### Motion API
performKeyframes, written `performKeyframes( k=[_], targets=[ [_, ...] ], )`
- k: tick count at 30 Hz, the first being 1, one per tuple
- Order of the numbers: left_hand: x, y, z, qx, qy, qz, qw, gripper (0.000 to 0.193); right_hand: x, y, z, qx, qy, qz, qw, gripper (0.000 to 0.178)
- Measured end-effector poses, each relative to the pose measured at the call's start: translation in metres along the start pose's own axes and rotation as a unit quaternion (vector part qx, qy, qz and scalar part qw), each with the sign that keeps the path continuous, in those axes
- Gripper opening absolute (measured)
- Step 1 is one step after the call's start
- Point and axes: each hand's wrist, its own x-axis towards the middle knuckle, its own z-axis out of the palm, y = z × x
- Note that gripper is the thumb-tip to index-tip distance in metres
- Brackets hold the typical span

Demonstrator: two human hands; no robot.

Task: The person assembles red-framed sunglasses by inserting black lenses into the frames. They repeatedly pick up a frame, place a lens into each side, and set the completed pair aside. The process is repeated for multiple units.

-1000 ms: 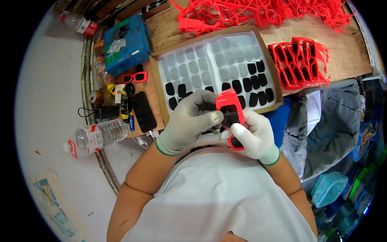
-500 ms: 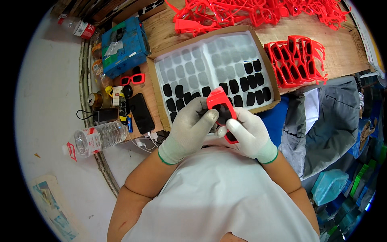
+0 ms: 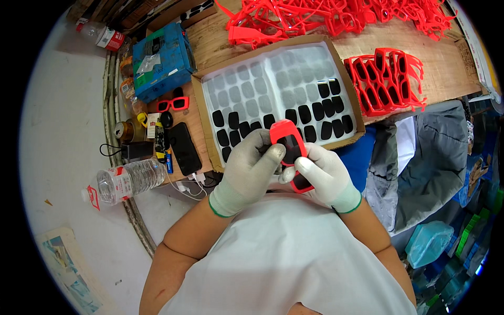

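Both my hands wear pale knit gloves with green cuffs and hold one pair of red sunglasses (image 3: 284, 128) over the near edge of a box. My left hand (image 3: 247, 164) grips the upper end, its thumb lying by the dark lens. With thumb and fingers closed, my right hand (image 3: 326, 172) pinches the frame around its middle, between the two lenses. Part of the lower lens is covered by my fingers. Under and beyond my hands, the cardboard box (image 3: 198, 105) holds rows of dark lenses (image 3: 318, 111) on white lining sheets.
Red frames lie heaped (image 3: 336, 16) at the table's far side. Red sunglasses with dark lenses stand stacked (image 3: 383, 81) right of the box. To the left are a blue box (image 3: 163, 60), another red pair (image 3: 173, 103), a phone (image 3: 185, 148) and a plastic bottle (image 3: 131, 181).
The sunglasses have tipped slightly and their upper end sits a little lower and nearer me. Both hands keep hold; my left hand has shifted slightly.
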Motion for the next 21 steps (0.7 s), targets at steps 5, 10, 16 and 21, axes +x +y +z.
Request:
performKeyframes(
  k=[5, 10, 16, 21],
  targets=[
    [0.0, -0.006, 0.003, 0.047, 0.037, 0.026, 0.998, 0.025, 0.0, 0.004, 0.004, -0.08, 0.025, -0.05, 0.995, 0.023],
    [0.004, -0.011, 0.018, 0.14, 0.129, 0.12, 0.974, 0.02, 0.001, -0.003, 0.021, -0.276, 0.114, -0.13, 0.945, 0.019],
    [0.002, -0.013, 0.018, 0.173, 0.163, 0.128, 0.963, 0.019, 0.004, 0.0, 0.021, -0.297, 0.115, -0.138, 0.938, 0.017],
    [0.004, -0.01, 0.019, 0.186, 0.173, 0.108, 0.961, 0.019, 0.005, 0.005, 0.02, -0.334, 0.127, -0.133, 0.925, 0.021]
  ],
)
